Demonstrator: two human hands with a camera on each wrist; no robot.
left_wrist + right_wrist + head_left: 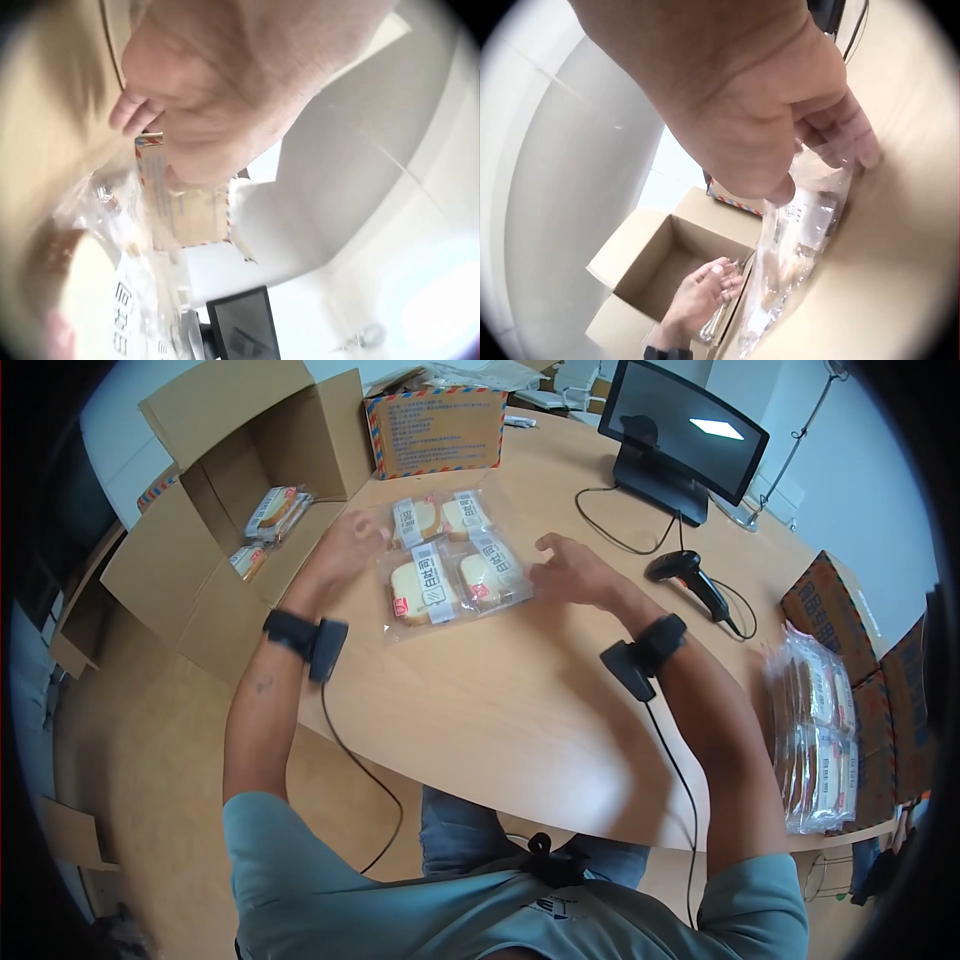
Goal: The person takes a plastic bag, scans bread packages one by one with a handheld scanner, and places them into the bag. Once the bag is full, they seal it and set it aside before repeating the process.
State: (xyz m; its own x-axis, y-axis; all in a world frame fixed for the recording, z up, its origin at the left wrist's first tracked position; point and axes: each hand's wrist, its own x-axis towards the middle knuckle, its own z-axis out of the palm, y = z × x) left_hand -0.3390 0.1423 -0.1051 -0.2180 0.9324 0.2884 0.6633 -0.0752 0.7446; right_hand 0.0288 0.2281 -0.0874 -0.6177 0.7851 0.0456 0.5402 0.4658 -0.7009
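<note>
Clear-wrapped bread slices with white labels [430,582] lie joined in a two-by-two sheet on the table. By the sheet's left edge is my left hand [350,548], its fingers loosely bent and no item visible in them; the left wrist view shows its palm [217,90] above the wrapping [112,217]. At the sheet's right edge, my right hand [578,570] has thumb and fingers apart. In the right wrist view that hand [757,112] reaches over the clear wrapping [791,247], with bent fingers near its edge; whether they touch it is unclear.
An open carton [165,555] with bread packs [275,510] stands left. Behind is a striped-edge box [437,435]. A monitor [685,430] and black scanner [690,580] with its cable are at the back right. Stacked bread packs [815,730] sit beside another carton [835,605] at right.
</note>
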